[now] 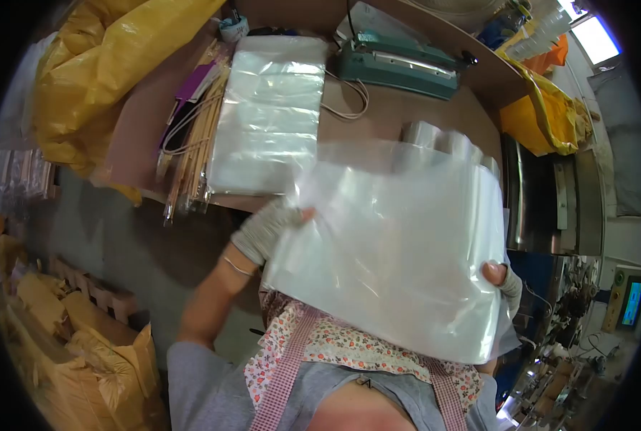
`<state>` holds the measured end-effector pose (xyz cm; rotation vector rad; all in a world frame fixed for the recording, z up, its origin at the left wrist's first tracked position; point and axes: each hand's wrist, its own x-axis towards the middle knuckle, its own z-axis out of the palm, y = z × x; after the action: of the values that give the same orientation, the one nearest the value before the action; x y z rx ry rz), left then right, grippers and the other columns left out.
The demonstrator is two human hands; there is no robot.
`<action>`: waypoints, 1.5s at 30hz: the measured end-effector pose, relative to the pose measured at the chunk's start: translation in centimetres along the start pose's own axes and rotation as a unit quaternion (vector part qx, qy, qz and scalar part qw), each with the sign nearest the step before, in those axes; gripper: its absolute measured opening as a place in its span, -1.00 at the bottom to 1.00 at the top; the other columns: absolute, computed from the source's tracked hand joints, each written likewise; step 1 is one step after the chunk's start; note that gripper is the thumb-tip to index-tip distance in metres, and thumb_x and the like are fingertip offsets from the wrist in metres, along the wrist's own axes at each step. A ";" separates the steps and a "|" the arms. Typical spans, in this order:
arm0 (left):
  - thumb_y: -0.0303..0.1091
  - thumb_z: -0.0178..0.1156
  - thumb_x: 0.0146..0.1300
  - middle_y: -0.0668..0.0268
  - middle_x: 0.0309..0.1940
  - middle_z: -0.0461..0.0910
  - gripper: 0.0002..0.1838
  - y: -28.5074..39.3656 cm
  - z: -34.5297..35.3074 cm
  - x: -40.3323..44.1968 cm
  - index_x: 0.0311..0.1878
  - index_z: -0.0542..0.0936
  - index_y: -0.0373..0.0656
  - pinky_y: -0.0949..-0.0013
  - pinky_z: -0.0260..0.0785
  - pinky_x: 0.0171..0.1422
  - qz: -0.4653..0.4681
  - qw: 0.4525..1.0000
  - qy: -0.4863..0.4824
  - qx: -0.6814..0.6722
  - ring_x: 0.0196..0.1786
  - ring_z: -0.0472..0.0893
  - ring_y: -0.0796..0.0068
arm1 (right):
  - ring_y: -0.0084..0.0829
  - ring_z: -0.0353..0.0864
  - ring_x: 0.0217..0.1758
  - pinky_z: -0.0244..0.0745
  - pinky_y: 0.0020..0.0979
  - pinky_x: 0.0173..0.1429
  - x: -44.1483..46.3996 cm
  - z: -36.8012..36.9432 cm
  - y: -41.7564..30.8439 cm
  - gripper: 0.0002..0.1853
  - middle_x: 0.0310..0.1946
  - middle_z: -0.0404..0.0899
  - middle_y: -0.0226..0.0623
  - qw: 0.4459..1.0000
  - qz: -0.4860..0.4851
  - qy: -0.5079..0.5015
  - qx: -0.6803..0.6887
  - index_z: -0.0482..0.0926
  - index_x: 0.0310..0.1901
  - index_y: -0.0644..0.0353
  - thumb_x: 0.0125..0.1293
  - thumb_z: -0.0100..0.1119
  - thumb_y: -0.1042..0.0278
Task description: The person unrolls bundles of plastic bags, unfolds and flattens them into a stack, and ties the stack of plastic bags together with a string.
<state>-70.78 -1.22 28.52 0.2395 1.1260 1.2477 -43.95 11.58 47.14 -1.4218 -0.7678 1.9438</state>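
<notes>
A wide batch of clear plastic bags (385, 244) is held up in front of my body, over the table's front edge. My left hand (271, 228), in a grey fingerless glove, grips its left edge with the thumb on top. On the opposite edge, my right hand (506, 282) is closed the same way, its thumb showing and its other fingers hidden beneath the plastic. Behind the batch, curled shiny plastic (450, 144) rises at the right of the table. A flat stack of clear plastic bags (270, 115) lies beyond my left hand.
A green impulse sealer (399, 68) stands at the back of the table (399, 111). Thin wooden sticks in wrappers (191, 136) lie left of the bag stack. Yellow plastic sacking (112, 72) hangs at the left. Machinery with a lit display (631, 302) is at the right.
</notes>
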 end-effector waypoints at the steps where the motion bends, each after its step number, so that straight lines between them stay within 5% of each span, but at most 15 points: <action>1: -0.13 0.32 0.14 0.31 -0.11 0.59 -0.42 1.8 -1.6 0.2 0.14 0.48 -0.29 0.40 0.37 0.13 0.022 0.995 0.051 0.087 -0.04 0.54 0.51 | -0.25 0.68 -0.31 0.65 -0.35 -0.18 0.3 0.7 0.0 -0.44 -0.26 0.62 0.00 1.000 0.009 -0.001 0.007 0.46 0.04 0.42 0.03 0.18 0.20; 3: -0.14 0.31 0.15 0.30 -0.14 0.60 -0.44 8.5 -2.7 -0.2 0.15 0.48 -0.29 0.42 0.35 0.15 0.242 0.951 0.074 0.180 -0.02 0.53 0.53 | -0.26 0.66 -0.19 0.64 -0.34 -0.13 2.0 0.7 1.2 -0.41 -0.18 0.59 0.01 0.997 0.013 -0.070 0.014 0.43 0.07 0.40 0.06 0.19 0.14; 7: -0.35 0.33 0.09 0.25 -0.14 0.61 -0.50 21.0 -6.8 2.7 0.12 0.50 -0.31 0.40 0.37 0.13 0.177 0.955 -0.017 0.238 -0.05 0.55 0.50 | -0.27 0.49 0.10 0.44 -0.18 0.18 5.9 4.5 6.3 -0.26 0.10 0.42 -0.13 0.972 0.116 -0.206 0.001 0.23 0.26 0.29 0.15 0.22 0.02; 11: -0.45 0.32 0.01 0.28 -0.13 0.61 -0.49 28.8 -9.8 10.7 0.10 0.51 -0.29 0.39 0.40 0.11 0.158 0.904 0.038 0.396 -0.07 0.57 0.47 | -0.32 0.44 0.13 0.30 -0.25 0.29 9.6 12.4 15.0 -0.39 0.03 0.46 -0.24 0.961 0.006 -0.245 0.126 0.22 0.27 0.21 0.28 0.20 0.14; 15: -0.46 0.26 0.00 0.20 -0.08 0.62 -0.52 31.9 -13.5 20.2 0.08 0.53 -0.24 0.33 0.41 0.12 0.223 0.739 0.095 0.629 -0.05 0.60 0.27 | -0.42 0.52 -0.02 0.44 -0.36 0.12 13.1 19.5 20.1 -0.41 0.00 0.47 -0.28 0.970 -0.079 -0.186 0.132 0.26 0.22 0.27 0.28 0.22 0.16; 17: -0.44 0.22 0.04 0.15 -0.06 0.62 -0.55 31.8 -13.7 22.7 0.08 0.53 -0.19 0.30 0.40 0.13 0.250 0.681 0.107 0.680 -0.03 0.61 0.18 | -0.47 0.53 -0.09 0.48 -0.40 0.03 14.1 20.7 21.1 -0.48 -0.04 0.49 -0.29 0.978 0.013 -0.147 0.145 0.35 0.15 0.29 0.25 0.26 0.20; 19: -0.43 0.14 0.07 0.03 -0.02 0.58 -0.58 30.0 -12.5 23.6 0.06 0.54 -0.12 0.27 0.36 0.17 0.219 0.541 0.156 0.797 0.02 0.57 0.03 | -0.47 0.54 -0.11 0.50 -0.39 -0.01 16.2 20.7 24.4 -0.57 -0.12 0.53 -0.30 0.981 0.143 -0.128 0.000 0.45 0.03 0.23 0.21 0.31 0.22; 21: -0.43 0.08 0.08 0.00 -0.05 0.57 -0.63 29.1 -18.6 30.1 0.01 0.56 -0.05 0.24 0.36 0.16 0.201 0.570 0.179 0.776 0.02 0.56 0.00 | -0.49 0.54 -0.12 0.53 -0.36 -0.05 15.1 20.7 24.1 -0.64 -0.21 0.54 -0.31 0.983 0.115 -0.142 0.031 0.49 -0.06 0.21 0.21 0.32 0.21; 23: -0.45 0.07 0.07 0.02 -0.08 0.59 -0.65 28.1 -20.1 32.2 -0.02 0.55 -0.08 0.18 0.37 0.12 0.232 0.707 0.146 0.651 0.01 0.56 0.00 | -0.53 0.54 -0.15 0.53 -0.40 -0.07 14.1 20.1 23.1 -0.69 -0.24 0.55 -0.34 0.971 0.150 -0.147 0.112 0.51 -0.11 0.21 0.23 0.28 0.21; 24: -0.44 0.07 0.07 0.03 -0.09 0.59 -0.64 28.3 -13.2 26.8 0.00 0.52 -0.06 0.15 0.37 0.10 0.232 0.561 0.173 0.775 0.00 0.56 0.02 | -0.56 0.56 -0.18 0.54 -0.45 -0.10 14.4 19.1 23.3 -0.72 -0.23 0.56 -0.37 0.963 0.178 -0.178 0.098 0.51 -0.10 0.19 0.25 0.26 0.24; 28: -0.42 0.09 0.08 0.07 -0.14 0.60 -0.62 28.3 -10.6 26.2 0.03 0.49 -0.06 0.17 0.38 0.09 0.230 0.597 0.177 0.748 -0.01 0.56 0.05 | -0.49 0.61 -0.19 0.58 -0.45 -0.16 14.4 18.6 24.3 -0.71 -0.18 0.59 -0.32 0.964 0.173 -0.188 0.071 0.50 -0.08 0.21 0.27 0.24 0.23; 31: -0.37 0.12 0.09 0.10 -0.13 0.58 -0.61 27.5 -9.6 26.2 0.05 0.47 -0.05 0.19 0.38 0.09 0.240 0.574 0.221 0.751 0.02 0.53 0.07 | -0.39 0.64 -0.18 0.61 -0.37 -0.17 13.9 19.3 24.3 -0.69 -0.16 0.59 -0.25 0.959 0.188 -0.184 0.102 0.48 -0.06 0.24 0.28 0.23 0.24; 33: -0.27 0.17 0.10 0.11 -0.07 0.55 -0.59 26.2 -9.7 26.4 0.07 0.47 -0.05 0.15 0.35 0.11 0.305 0.424 0.298 0.799 0.06 0.50 0.08 | -0.33 0.64 -0.17 0.62 -0.34 -0.18 13.7 19.4 23.6 -0.68 -0.14 0.59 -0.22 0.952 0.226 -0.172 0.114 0.46 -0.03 0.24 0.29 0.21 0.25; 38: 0.01 0.16 0.15 0.11 0.08 0.47 -0.48 19.5 -6.6 20.6 0.15 0.45 0.01 -0.04 0.22 0.22 0.393 0.529 0.179 0.731 0.15 0.44 0.04 | -0.23 0.65 -0.19 0.63 -0.30 -0.21 14.0 19.4 23.2 -0.68 -0.14 0.57 -0.17 0.939 0.279 -0.132 0.150 0.39 0.01 0.22 0.32 0.16 0.27; 45: 0.12 0.09 0.16 -0.01 0.44 -0.01 -0.24 12.5 -5.4 16.5 0.40 0.21 0.03 -0.21 -0.29 0.46 0.254 0.449 0.195 0.834 0.47 -0.02 -0.06 | -0.35 0.63 -0.28 0.58 -0.33 -0.30 14.3 18.8 23.9 -0.83 -0.26 0.58 -0.30 0.908 0.333 -0.201 0.154 0.43 -0.16 0.12 0.36 0.06 0.22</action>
<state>-84.50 14.97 25.59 1.9776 2.5135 0.0658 -68.63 4.96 25.33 -1.1815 -0.0985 2.7901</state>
